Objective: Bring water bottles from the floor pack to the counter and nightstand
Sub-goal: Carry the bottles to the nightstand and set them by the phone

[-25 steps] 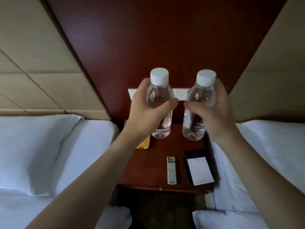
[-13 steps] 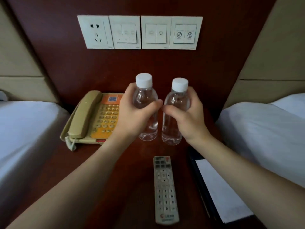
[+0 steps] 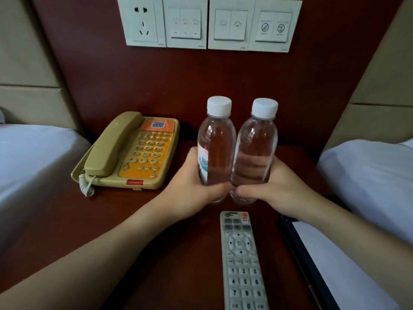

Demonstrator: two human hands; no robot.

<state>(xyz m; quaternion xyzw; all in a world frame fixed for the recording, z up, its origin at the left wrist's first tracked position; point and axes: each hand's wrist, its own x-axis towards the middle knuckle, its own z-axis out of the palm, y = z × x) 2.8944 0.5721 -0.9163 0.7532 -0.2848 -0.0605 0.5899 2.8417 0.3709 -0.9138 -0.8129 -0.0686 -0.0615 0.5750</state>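
Left hand (image 3: 190, 186) wrapped around the lower half of the labelled water bottle (image 3: 215, 148), right hand (image 3: 274, 189) clasping the plain water bottle (image 3: 254, 151) beside it, both upright, shoulders touching, over the nightstand (image 3: 174, 242). Whether the bases rest on the wood, can't tell. Telephone (image 3: 131, 153) off beyond the left hand, remote control (image 3: 242, 260) just nearer than both thumbs.

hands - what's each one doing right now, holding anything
Left hand: closed around the labelled water bottle.
Right hand: closed around the plain water bottle.
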